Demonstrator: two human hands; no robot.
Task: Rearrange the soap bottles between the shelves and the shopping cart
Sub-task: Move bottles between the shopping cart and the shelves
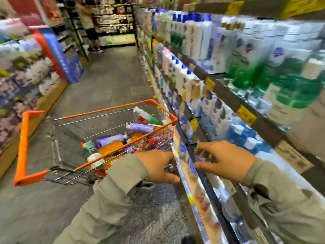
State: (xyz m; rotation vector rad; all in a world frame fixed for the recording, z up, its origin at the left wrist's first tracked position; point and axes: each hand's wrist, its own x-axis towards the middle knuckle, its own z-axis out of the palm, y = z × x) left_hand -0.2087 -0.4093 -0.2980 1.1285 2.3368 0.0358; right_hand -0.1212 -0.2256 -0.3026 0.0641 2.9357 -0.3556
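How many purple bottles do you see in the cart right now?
2 clearly. One purple bottle lies near the cart's far end, below the green-and-white bottle; another purple bottle lies mid-cart beside the orange packs. More may be buried underneath.

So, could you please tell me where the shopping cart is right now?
The shopping cart stands in the aisle at lower left of the head view, beside the right-hand shelves, just ahead of the left hand.

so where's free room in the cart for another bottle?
Free: the cart half toward the aisle, bare wire floor beside the orange rim. Crowded: the shelf-side half, where soap bottles pile up. The shelves look packed.
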